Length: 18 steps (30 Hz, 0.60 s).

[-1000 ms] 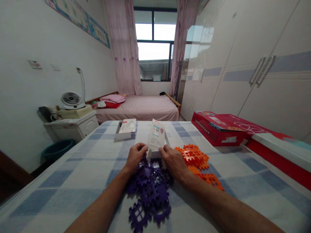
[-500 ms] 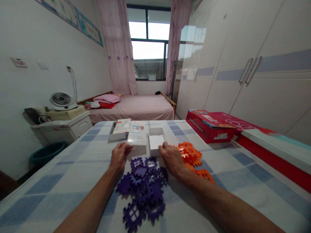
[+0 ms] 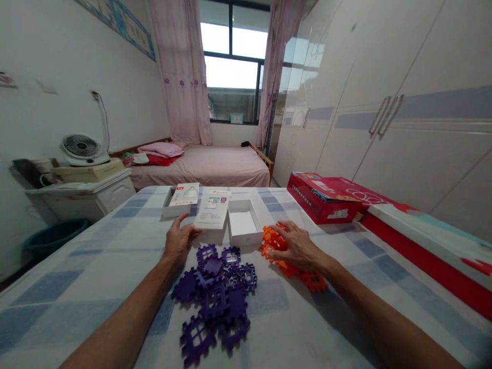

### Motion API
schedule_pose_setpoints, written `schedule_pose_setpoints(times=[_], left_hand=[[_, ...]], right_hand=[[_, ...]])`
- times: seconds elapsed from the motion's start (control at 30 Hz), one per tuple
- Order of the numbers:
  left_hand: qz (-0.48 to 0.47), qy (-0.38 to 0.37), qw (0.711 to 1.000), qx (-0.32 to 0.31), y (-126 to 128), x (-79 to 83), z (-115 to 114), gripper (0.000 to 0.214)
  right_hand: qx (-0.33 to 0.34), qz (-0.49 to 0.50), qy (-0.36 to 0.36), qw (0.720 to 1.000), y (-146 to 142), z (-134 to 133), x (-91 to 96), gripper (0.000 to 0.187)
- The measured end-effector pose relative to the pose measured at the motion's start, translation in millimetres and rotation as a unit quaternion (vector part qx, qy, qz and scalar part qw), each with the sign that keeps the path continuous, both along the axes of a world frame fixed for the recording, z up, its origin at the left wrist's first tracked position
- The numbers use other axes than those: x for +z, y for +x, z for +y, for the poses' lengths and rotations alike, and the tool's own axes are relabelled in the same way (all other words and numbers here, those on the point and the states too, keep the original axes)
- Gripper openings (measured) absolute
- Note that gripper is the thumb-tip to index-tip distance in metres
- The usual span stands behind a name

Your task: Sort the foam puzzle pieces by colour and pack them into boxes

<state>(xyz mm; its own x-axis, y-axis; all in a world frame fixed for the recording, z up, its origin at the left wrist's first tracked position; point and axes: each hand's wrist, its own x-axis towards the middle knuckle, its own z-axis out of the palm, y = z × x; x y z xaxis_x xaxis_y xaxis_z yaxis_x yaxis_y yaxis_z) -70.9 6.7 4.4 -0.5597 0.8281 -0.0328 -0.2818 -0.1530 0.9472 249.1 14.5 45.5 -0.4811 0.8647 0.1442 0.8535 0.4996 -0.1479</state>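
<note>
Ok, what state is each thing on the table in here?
white box: open, lid off
lid: flat beside the box, left hand touching its edge
orange tiles: heaped, right hand resting on them
purple tiles: loose pile
red box: shut

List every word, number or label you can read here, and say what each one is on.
No text here can be read.
White lid at the left hand: red and blue printed label, too blurred.
Small white box behind it: printed card, too small.
Red box: white lettering and a label, blurred.
Wall poster: illegible.
</note>
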Motion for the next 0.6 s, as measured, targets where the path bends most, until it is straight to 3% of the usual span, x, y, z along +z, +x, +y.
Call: schedule_pose_setpoints(times=[0.07, 0.13, 0.23, 0.37, 0.6], left_hand=[[0.006, 0.007, 1.0, -0.008, 0.5, -0.2, 0.0, 0.057], [-0.002, 0.003, 1.0, -0.008, 1.0, 0.4, -0.4, 0.047], [0.0, -0.019, 1.0, 0.002, 0.8, 1.2, -1.3, 0.035], [0.03, -0.031, 0.999, -0.01, -0.6, 0.3, -1.5, 0.03], [0.06, -0.033, 0.997, -0.023, 0.7, 1.2, -1.9, 0.027]], right_hand=[[-0.007, 0.016, -0.023, 1.0, 6.1, 3.2, -10.3, 0.074], [-0.009, 0.034, -0.019, 0.999, 7.6, 4.6, -15.7, 0.063], [-0.008, 0.051, -0.004, 0.999, 6.7, 4.2, -15.7, 0.047], [-0.012, 0.076, 0.013, 0.997, 7.4, 5.5, -16.3, 0.043], [-0.092, 0.269, -0.005, 0.959, 30.3, 23.5, -18.1, 0.035]])
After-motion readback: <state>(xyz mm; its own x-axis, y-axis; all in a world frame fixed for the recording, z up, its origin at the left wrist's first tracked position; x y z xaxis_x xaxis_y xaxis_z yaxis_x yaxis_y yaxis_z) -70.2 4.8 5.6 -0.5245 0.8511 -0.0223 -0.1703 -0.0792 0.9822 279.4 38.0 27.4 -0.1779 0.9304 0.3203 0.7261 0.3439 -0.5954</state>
